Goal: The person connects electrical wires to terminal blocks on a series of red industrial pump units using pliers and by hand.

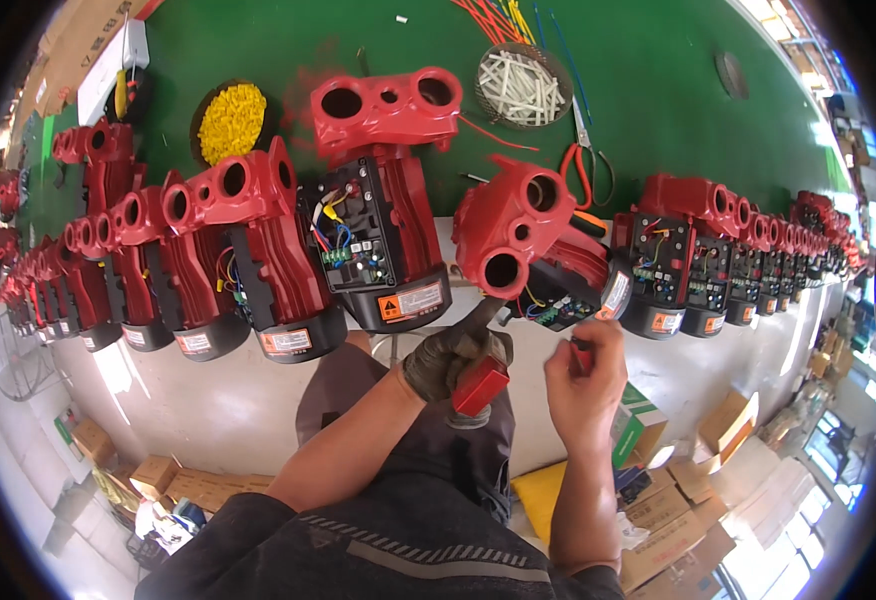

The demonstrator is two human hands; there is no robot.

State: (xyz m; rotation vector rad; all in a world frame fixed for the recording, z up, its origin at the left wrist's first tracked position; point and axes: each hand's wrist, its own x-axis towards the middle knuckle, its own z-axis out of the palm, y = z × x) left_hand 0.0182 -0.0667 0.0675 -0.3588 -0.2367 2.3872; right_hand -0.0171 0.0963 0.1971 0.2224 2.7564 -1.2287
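Observation:
My left hand (450,358), in a dark glove, is wrapped round a red box-shaped piece (480,386), its fingertips close under a tilted red pump-like unit (520,222). That unit leans on the bench edge, circuit board (553,298) and wires showing in its open side. Bare and closed, my right hand (586,382) has a small dark and red thing between its fingers, mostly hidden; its fingertips are near the unit's black end cap (613,290). Just left stands another red unit (388,110) with an open circuit board (358,235).
Similar red units (223,230) run in rows left and right (698,210). On the green bench (648,70) are a bowl of yellow caps (230,120), a basket of white sleeves (523,88) and red-handled pliers (580,165). Cardboard boxes (673,520) lie behind me.

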